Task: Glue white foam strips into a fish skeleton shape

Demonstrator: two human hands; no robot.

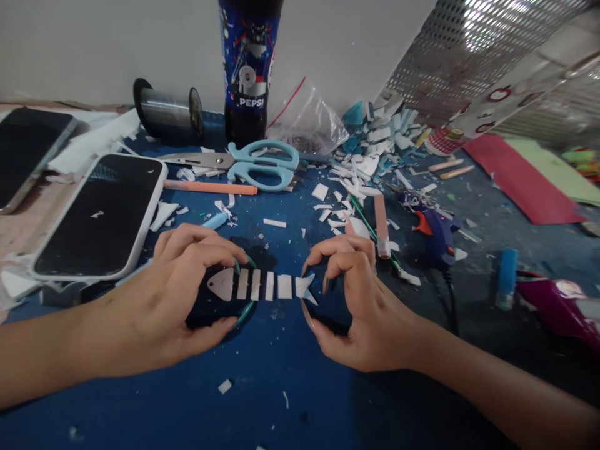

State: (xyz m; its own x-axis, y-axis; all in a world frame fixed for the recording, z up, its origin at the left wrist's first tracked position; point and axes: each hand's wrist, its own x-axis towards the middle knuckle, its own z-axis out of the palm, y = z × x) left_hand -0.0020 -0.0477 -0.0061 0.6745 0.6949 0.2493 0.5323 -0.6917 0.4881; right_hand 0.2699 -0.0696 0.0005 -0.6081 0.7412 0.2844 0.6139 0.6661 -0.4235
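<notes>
Blue tabletop (281, 406) beneath the left hand (164, 300) and right hand (365, 306), both curved; whether either grip is pinching or merely framing cannot be told. Between thumbs and forefingers lies a segmented white fish (284, 287): pointed head (221, 285), forked tail (304, 287), narrow strips (270, 286).

Room near, clutter far

The table (276, 353) lies mostly bare at the near middle, with only small scraps (225, 386); a hand could cross there. The left hand (164, 300) and right hand (363, 303) hem in the fish (284, 287), leaving a gap between them. Far off, scissors (238, 161), spool (169, 112) and bottle (248, 75) bar the way; a phone (98, 215) blocks left, glue gun (435, 232) and cord (452, 303) right.
</notes>
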